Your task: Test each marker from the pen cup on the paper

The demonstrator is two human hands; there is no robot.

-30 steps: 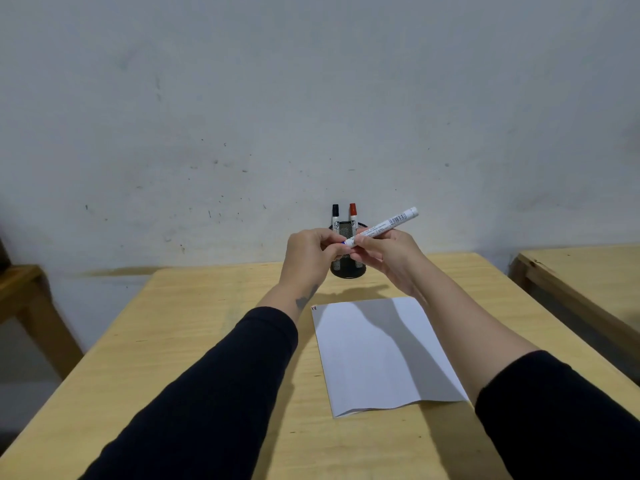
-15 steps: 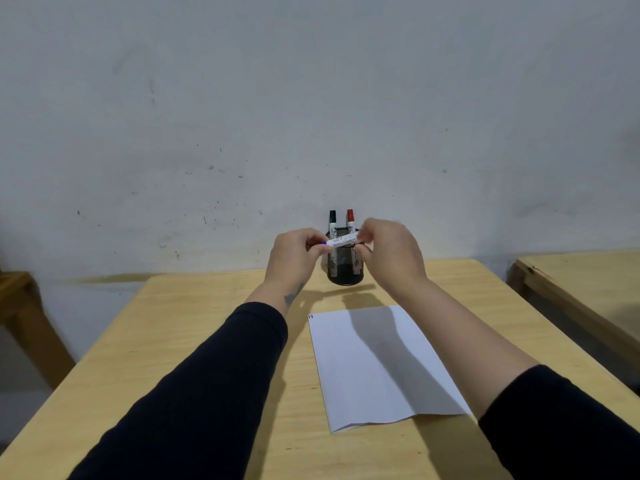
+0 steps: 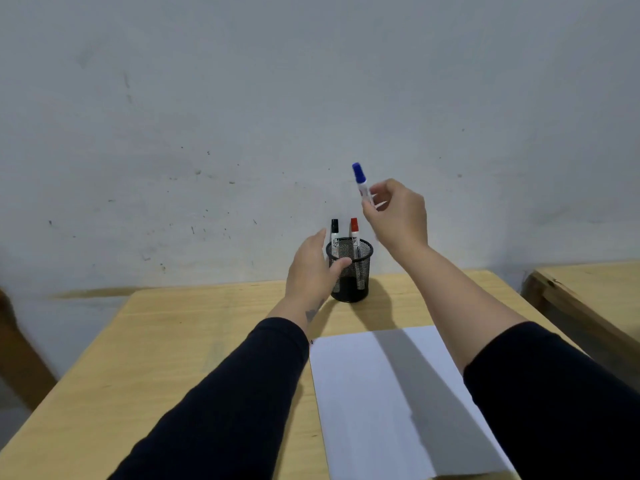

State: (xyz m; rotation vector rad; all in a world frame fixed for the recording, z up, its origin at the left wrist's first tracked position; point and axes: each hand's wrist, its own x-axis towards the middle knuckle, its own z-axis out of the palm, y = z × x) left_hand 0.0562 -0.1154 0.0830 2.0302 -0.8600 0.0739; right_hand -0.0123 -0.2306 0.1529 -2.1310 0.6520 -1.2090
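Three markers [image 3: 360, 181], one pen cup [image 3: 349, 271], one paper [image 3: 349, 393], two hands [image 3: 311, 271].

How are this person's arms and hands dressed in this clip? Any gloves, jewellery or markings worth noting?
Both arms wear dark, near-black long sleeves pushed up, leaving the forearms bare. The left hand and right hand are bare: no gloves, rings or watch visible. A small dark mark, maybe a tattoo, sits by the left wrist.

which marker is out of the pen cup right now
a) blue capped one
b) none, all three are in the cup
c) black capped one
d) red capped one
a: the right hand holds the blue-capped marker up above the pen cup, cap on and pointing up, while the black-capped marker and the red-capped marker stand in the cup.
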